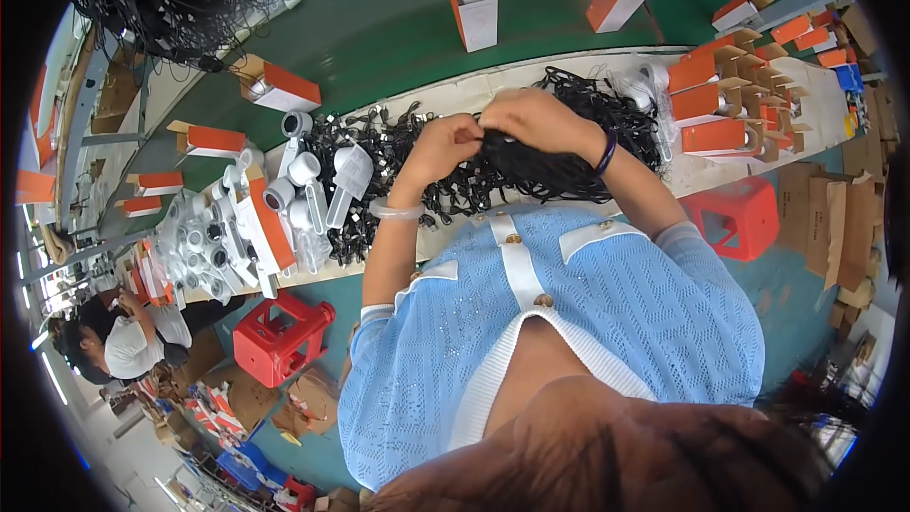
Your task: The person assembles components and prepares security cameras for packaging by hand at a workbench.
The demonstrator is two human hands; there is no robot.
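Observation:
Over a heap of black cables, my two hands meet in front of my chest. My left hand (445,147) is closed, thumb and fingers pinched on a black cable. My right hand (542,121) bends its fingers down to the same spot, also closed on the cable; its fingertips are partly hidden. Beneath and beside my right hand lies a thick tangle of black cables (550,171). Left of my left hand spread many cables with small plugs (379,137). White handheld devices with round heads (303,169) lie past them.
Orange and white open boxes (701,104) are grouped at the right; others stand along the green conveyor belt (379,28). More cables (180,0) hang at upper left. Red stools (280,339) are on the floor. A person in white (137,346) works at far left.

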